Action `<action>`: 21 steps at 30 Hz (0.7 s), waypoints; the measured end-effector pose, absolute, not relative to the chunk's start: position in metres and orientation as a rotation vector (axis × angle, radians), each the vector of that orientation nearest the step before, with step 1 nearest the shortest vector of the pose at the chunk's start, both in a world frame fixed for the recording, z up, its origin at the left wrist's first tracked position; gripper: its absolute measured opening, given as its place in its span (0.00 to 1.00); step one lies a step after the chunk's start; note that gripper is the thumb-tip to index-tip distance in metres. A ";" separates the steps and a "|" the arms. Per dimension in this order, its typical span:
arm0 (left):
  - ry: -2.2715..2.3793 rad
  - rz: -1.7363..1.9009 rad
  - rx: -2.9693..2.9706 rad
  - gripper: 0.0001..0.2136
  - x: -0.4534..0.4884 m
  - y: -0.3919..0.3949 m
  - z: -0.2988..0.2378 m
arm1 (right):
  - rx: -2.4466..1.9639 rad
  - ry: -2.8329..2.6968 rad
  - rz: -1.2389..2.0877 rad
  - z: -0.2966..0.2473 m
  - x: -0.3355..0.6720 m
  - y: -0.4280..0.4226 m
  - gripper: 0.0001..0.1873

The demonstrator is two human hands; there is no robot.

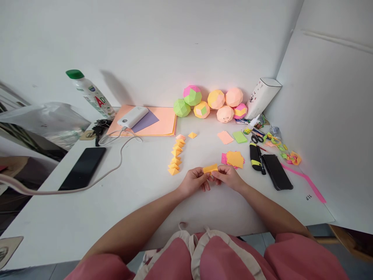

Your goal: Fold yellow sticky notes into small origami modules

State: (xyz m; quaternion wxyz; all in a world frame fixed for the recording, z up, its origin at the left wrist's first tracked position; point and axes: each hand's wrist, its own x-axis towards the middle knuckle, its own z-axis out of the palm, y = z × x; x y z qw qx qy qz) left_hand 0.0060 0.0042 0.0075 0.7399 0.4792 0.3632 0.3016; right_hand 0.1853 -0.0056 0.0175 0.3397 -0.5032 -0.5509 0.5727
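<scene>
One orange paper piece (pixel 210 168) between left grip (pixel 192 181) and right grip (pixel 231 178)

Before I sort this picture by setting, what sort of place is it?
Probably a papercraft workspace at a desk, though I can't tell whether at home: faceted paper balls line its back, small folded orange pieces lie in a row, and scissors lie to the right.
</scene>
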 end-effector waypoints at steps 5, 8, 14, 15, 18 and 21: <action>0.823 0.595 1.109 0.16 0.004 0.004 0.009 | -1.285 -1.480 1.484 0.016 0.186 -0.008 0.15; 0.797 0.583 1.142 0.14 0.004 0.003 0.007 | -1.265 -1.509 1.497 0.014 0.187 -0.009 0.14; 0.794 0.582 1.140 0.12 0.005 0.000 0.006 | -1.254 -1.474 1.576 0.011 0.188 -0.008 0.09; 0.795 0.579 1.143 0.12 0.005 0.000 0.005 | -1.262 -1.473 1.576 0.011 0.187 -0.008 0.08; 0.786 0.572 1.168 0.11 0.005 0.000 0.004 | -1.294 -1.499 1.555 0.011 0.187 -0.009 0.06; 0.778 0.571 1.206 0.09 0.005 -0.001 0.002 | -1.327 -1.561 1.514 0.012 0.186 -0.010 0.04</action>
